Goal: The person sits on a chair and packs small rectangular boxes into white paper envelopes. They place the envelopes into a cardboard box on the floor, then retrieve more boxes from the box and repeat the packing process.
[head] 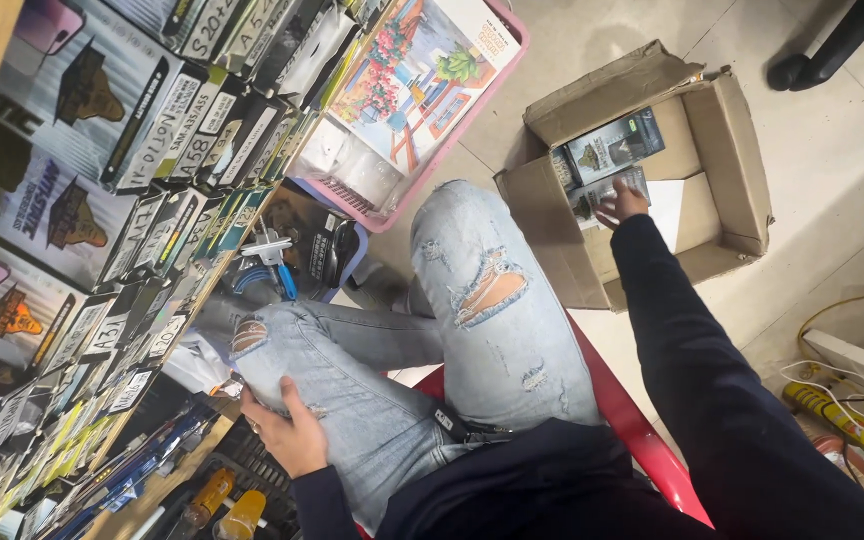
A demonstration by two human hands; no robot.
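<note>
I sit on a red stool [642,430] in ripped light-blue jeans. My right hand [620,203] reaches into an open cardboard box [732,150] on the floor, its fingers on a dark flat packet [614,145] among a few similar packets; whether it grips one I cannot tell. My left hand [287,430] rests flat on my left thigh, fingers apart, holding nothing.
Shelves packed with dark flat packets [102,150] fill the left side. A pink basket [407,120] with a colourful picture box stands by my knees. Scissors and small items [277,260] lie beneath it. Cables and a yellow tool [842,410] lie at the right.
</note>
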